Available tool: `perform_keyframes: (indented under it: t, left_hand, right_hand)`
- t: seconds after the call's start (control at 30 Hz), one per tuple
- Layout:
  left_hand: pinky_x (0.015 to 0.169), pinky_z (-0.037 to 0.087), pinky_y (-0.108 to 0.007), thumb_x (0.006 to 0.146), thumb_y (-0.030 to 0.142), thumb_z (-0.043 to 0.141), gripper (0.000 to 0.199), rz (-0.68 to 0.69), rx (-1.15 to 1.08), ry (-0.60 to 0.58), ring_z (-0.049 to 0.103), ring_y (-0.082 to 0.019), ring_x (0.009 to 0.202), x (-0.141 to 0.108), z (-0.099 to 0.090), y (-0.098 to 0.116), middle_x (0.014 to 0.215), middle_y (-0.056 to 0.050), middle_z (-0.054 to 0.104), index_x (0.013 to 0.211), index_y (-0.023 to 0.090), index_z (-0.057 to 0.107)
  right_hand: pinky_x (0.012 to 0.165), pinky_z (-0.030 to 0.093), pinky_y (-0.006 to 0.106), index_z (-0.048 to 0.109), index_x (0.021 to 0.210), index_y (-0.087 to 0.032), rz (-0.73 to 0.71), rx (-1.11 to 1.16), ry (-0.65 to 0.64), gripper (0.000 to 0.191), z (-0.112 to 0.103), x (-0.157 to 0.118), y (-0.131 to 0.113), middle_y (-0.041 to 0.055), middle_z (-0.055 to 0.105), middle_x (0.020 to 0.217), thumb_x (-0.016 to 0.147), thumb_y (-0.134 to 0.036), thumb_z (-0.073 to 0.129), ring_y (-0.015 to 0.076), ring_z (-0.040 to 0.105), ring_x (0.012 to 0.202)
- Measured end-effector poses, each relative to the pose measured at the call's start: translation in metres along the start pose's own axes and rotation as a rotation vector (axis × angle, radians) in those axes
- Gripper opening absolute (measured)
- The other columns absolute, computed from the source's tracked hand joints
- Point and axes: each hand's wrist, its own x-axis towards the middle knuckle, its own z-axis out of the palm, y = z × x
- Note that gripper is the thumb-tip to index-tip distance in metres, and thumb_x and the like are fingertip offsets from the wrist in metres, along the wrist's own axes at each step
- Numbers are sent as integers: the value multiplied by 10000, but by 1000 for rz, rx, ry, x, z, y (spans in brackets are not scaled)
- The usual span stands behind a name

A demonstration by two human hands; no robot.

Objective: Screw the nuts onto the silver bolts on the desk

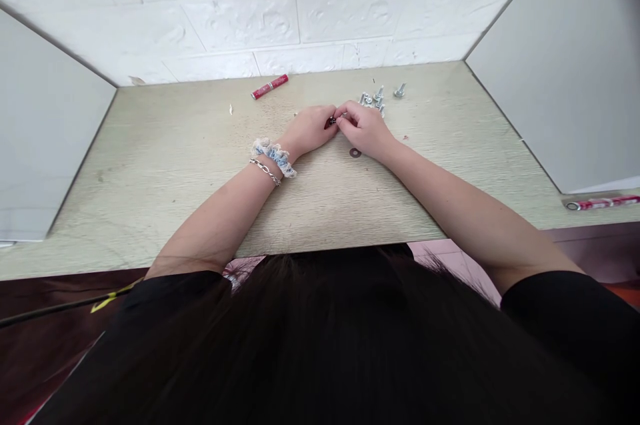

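Observation:
My left hand (313,128) and my right hand (367,130) meet fingertip to fingertip over the middle of the tabletop. Both are closed in a pinch around a small dark and shiny metal part (331,121), mostly covered by the fingers, so its exact kind is hidden. Just behind my right hand lies a small cluster of silver bolts (379,95), partly blocked by that hand. One more bolt (400,91) stands apart to their right, with a washer-like disc at its base. A flat brownish washer (355,153) lies on the table below my right hand.
The pale wood-grain table (320,211) ends at a white brick-patterned wall (240,21). Grey panels stand at the left (45,138) and right (565,78). A red tube (270,87) lies near the wall; another red tube (603,203) is at the right front edge.

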Motion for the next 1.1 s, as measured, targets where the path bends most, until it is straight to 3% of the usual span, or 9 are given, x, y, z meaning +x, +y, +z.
perform_keyframes:
  t: [0.43,1.1]
  left_hand:
    - [759,442,-313,848,263,460,193,9,9,0,604,-200,823,1,1,-2,851,-66,675,870,178,631]
    - [756,445,-317,845,257,446,198,36,24,-6,604,-198,824,1,2,-3,881,-65,679,885,180,624]
  right_hand:
    - [705,386,329,574,769,-194,-18,-14,-25,146,-1,0,0,14,570,667,848,-254,467,159,485,675]
    - [694,401,332,597,777,-205,-19,-49,-36,163,-2,-1,0,8,566,643,852,-276,471,163,512,648]
